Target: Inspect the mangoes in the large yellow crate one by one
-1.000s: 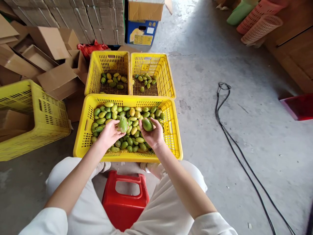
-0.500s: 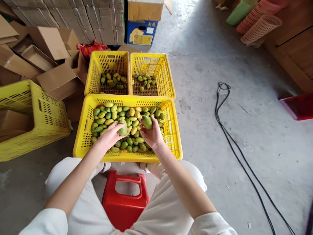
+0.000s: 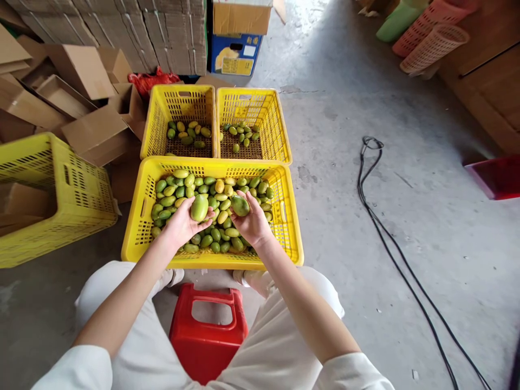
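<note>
You should be supporting the left fruit (image 3: 199, 208) and right fruit (image 3: 240, 206) lightly, turning each to expose every side and avoiding knocks; both are sitting apart above the crate (image 3: 130, 235). Your left hand (image 3: 183, 223) is cradling its fruit on partly opened fingers; your right hand (image 3: 254, 223) is cupping the other in loosely curled fingers. Both forearms (image 3: 132, 286) are extending over the near rim, angling inward, palms facing partly upward.
</note>
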Demonstrator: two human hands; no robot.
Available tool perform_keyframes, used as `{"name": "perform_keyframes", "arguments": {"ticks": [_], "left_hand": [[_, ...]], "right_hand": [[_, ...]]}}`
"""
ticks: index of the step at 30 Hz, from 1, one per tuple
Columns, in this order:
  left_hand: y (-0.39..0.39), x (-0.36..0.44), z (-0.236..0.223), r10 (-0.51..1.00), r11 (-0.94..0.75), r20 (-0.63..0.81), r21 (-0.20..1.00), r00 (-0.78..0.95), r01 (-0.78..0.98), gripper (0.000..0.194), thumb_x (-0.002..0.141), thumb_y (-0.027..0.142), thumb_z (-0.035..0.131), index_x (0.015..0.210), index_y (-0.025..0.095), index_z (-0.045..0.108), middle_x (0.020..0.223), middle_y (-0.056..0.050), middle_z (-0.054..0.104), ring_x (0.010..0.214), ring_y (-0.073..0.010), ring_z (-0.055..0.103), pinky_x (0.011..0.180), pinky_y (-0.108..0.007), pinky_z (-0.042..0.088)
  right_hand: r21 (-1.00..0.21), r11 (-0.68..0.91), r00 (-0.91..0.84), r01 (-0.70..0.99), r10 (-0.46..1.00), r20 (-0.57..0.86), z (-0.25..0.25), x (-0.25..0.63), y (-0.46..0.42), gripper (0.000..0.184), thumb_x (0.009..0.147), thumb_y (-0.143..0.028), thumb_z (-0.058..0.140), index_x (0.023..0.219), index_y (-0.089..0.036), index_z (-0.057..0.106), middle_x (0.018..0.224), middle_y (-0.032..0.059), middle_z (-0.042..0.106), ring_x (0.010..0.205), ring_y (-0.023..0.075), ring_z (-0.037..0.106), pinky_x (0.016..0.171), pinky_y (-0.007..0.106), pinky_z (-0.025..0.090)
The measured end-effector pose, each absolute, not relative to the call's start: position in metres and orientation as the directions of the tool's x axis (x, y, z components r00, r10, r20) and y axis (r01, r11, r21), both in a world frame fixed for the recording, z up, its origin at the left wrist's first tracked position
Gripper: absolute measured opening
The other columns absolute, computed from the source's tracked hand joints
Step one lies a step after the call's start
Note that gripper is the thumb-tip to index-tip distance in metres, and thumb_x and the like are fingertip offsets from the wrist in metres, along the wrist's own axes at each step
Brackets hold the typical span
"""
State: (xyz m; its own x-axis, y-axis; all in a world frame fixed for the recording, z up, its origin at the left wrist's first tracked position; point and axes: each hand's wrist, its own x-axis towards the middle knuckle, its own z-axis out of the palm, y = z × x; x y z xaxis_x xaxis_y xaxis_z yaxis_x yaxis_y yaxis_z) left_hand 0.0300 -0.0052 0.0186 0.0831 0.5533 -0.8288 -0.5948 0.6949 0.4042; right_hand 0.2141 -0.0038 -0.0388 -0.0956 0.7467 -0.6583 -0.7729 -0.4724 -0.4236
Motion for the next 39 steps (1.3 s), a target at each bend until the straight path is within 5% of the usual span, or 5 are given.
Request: {"name": "perform_keyframes", "arguments": {"ticks": [4, 11, 20, 31, 39], "left_hand": [[-0.005, 0.030, 0.022, 0.549, 0.699, -0.833, 0.408, 0.075, -0.588, 0.031, 0.114, 0.027, 0.046, 0.100, 0.014, 0.070, 0.076, -0.011, 0.076, 0.066, -0.0186, 0.073, 0.062, -0.027, 0.061], [-0.004, 0.031, 0.022, 0.544, 0.705, -0.836, 0.406, 0.076, -0.582, 0.026, 0.112, 0.026, 0.050, 0.105, 0.013, 0.071, 0.080, -0.012, 0.076, 0.067, -0.0192, 0.071, 0.061, -0.027, 0.061], [-0.006, 0.026, 0.008, 0.581, 0.678, -0.809, 0.419, 0.090, -0.604, 0.018, 0.108, 0.022, 0.059, 0.104, 0.012, 0.073, 0.083, -0.012, 0.078, 0.072, -0.0176, 0.075, 0.064, -0.024, 0.063], [-0.006, 0.025, 0.007, 0.575, 0.681, -0.813, 0.415, 0.091, -0.603, 0.014, 0.104, 0.023, 0.062, 0.107, 0.014, 0.072, 0.085, -0.011, 0.078, 0.073, -0.0180, 0.073, 0.064, -0.025, 0.061], [-0.012, 0.026, 0.000, 0.680, 0.571, -0.733, 0.524, 0.006, -0.632, 0.028, 0.084, 0.005, 0.081, 0.104, 0.022, 0.074, 0.096, 0.000, 0.076, 0.083, -0.0136, 0.069, 0.073, -0.023, 0.056]], "right_hand": [[-0.440, -0.475, -0.080, -0.762, 0.743, -0.664, -0.034, 0.212, -0.004, 0.009, 0.092, -0.024, 0.082, 0.095, -0.025, 0.074, 0.085, -0.0051, 0.078, 0.072, 0.0108, 0.067, 0.063, 0.020, 0.052], [-0.470, -0.541, -0.157, -0.698, 0.755, -0.637, -0.036, 0.217, -0.004, 0.038, 0.106, -0.060, 0.064, 0.095, -0.026, 0.074, 0.077, 0.0006, 0.076, 0.071, 0.0163, 0.068, 0.056, 0.024, 0.053], [-0.437, -0.459, -0.153, -0.773, 0.804, -0.575, -0.043, 0.216, -0.002, 0.007, 0.106, -0.034, 0.070, 0.110, -0.029, 0.070, 0.089, -0.0020, 0.077, 0.073, 0.0168, 0.073, 0.065, 0.028, 0.065], [-0.525, -0.502, -0.134, -0.687, 0.798, -0.588, -0.033, 0.215, -0.007, 0.023, 0.094, -0.042, 0.086, 0.092, -0.027, 0.070, 0.084, -0.0038, 0.077, 0.073, 0.0130, 0.066, 0.060, 0.020, 0.050], [-0.462, -0.536, -0.225, -0.706, 0.789, -0.571, -0.034, 0.214, -0.005, 0.025, 0.095, -0.044, 0.087, 0.096, -0.026, 0.070, 0.091, -0.0017, 0.076, 0.085, 0.0178, 0.076, 0.070, 0.028, 0.063]]}}
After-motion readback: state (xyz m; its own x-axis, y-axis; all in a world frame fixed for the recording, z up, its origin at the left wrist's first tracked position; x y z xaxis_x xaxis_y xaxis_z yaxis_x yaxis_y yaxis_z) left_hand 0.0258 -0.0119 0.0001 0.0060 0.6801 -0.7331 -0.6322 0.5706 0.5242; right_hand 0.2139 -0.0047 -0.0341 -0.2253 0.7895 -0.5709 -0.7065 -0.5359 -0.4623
